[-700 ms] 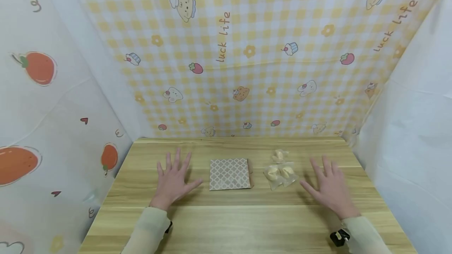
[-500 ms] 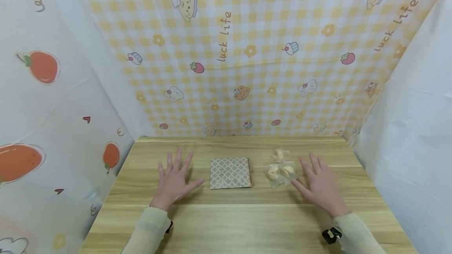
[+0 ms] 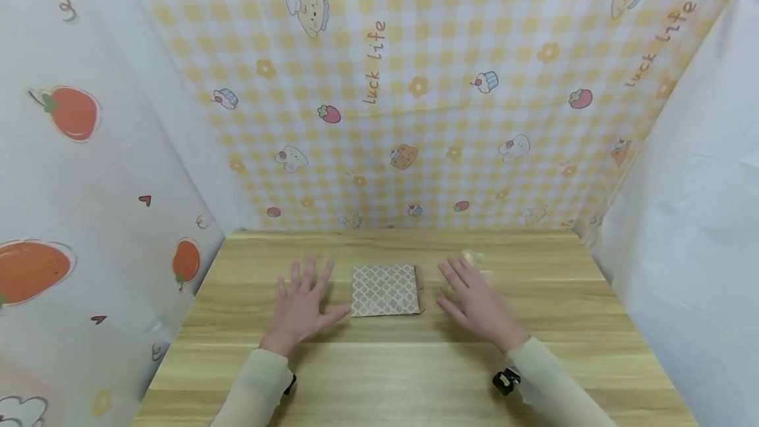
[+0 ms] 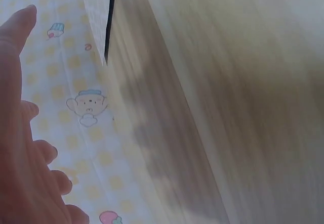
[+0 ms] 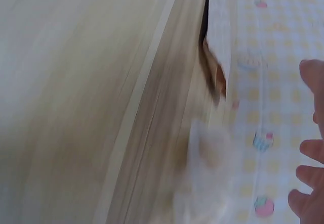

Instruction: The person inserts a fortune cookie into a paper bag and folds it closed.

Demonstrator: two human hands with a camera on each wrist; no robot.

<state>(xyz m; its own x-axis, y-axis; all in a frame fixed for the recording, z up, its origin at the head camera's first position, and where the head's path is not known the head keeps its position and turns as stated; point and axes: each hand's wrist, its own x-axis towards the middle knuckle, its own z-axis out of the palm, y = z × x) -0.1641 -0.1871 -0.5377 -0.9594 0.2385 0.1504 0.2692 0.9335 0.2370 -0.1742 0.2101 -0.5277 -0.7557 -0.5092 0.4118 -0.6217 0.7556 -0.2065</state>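
Observation:
A flat folded piece of card (image 3: 385, 290) with a grey-and-white lattice pattern lies mid-table; brown shows along its right edge. My left hand (image 3: 299, 312) is spread just left of it, thumb near its lower left corner. In the left wrist view that thumb stands apart from the patterned card (image 4: 99, 16). To the card's right, my right hand (image 3: 479, 305) hovers with fingers extended, holding nothing. It hides most of the small clear packets with pale yellow pieces; one packet (image 3: 471, 257) peeks out beyond its fingers. The right wrist view shows a blurred clear packet (image 5: 210, 168).
Light wood-grain table (image 3: 385, 381) underneath. A yellow checked cloth (image 3: 415, 117) rises along its back edge. White sheets stand at the left (image 3: 118, 170) and right (image 3: 682, 216) sides.
My right hand has swept left from beside the packets to above them, nearer the card. My left hand has shifted slightly right towards the card. Card and visible packet stay put.

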